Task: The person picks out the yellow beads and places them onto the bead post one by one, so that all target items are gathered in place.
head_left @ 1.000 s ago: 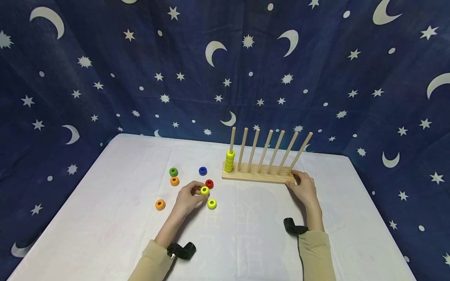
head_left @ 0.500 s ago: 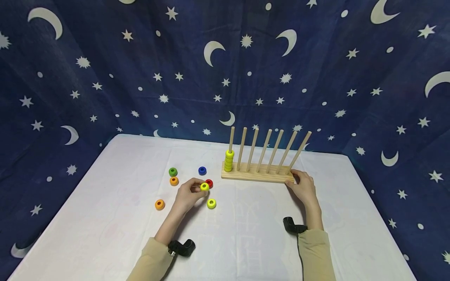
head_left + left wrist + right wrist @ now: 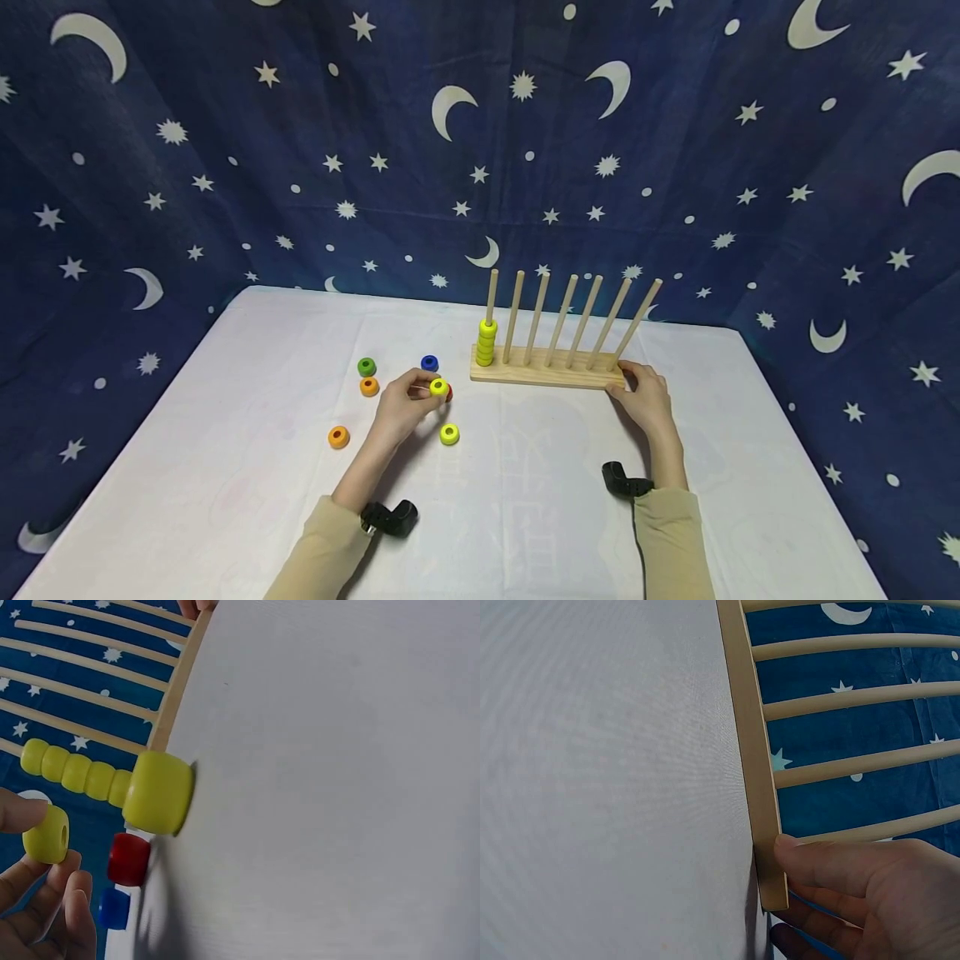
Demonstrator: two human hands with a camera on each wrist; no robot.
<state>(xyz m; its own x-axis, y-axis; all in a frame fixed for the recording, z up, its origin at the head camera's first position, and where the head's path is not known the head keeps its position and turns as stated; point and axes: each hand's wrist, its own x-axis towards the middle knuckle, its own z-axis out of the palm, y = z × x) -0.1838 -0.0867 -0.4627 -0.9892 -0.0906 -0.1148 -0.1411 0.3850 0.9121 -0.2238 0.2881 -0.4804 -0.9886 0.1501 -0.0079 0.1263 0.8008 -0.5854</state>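
Note:
My left hand (image 3: 405, 408) pinches a yellow bead (image 3: 438, 387) between thumb and fingertips, raised above the table; the left wrist view shows the hole in this bead (image 3: 45, 834). A wooden peg rack (image 3: 546, 377) stands to the right with several upright pegs. Yellow beads (image 3: 486, 343) are stacked on its leftmost peg, the other pegs bare. At the rack's right end, my right hand (image 3: 647, 400) grips the base, thumb on the front edge in the right wrist view. Another yellow bead (image 3: 449, 434) lies just in front of the left hand. A red bead (image 3: 129, 859) is largely hidden behind the held one in the head view.
Beyond the left hand lies a blue bead (image 3: 429, 363). Farther left are a green bead (image 3: 366, 367), an orange bead (image 3: 369, 386) close by it, and a second orange bead (image 3: 338, 437) nearer the front. A starry dark blue cloth (image 3: 375, 225) hangs behind the white table (image 3: 540, 500).
My left hand has lifted the yellow bead and moved it slightly away from me, now covering most of the red bead. The right hand keeps its grip on the rack.

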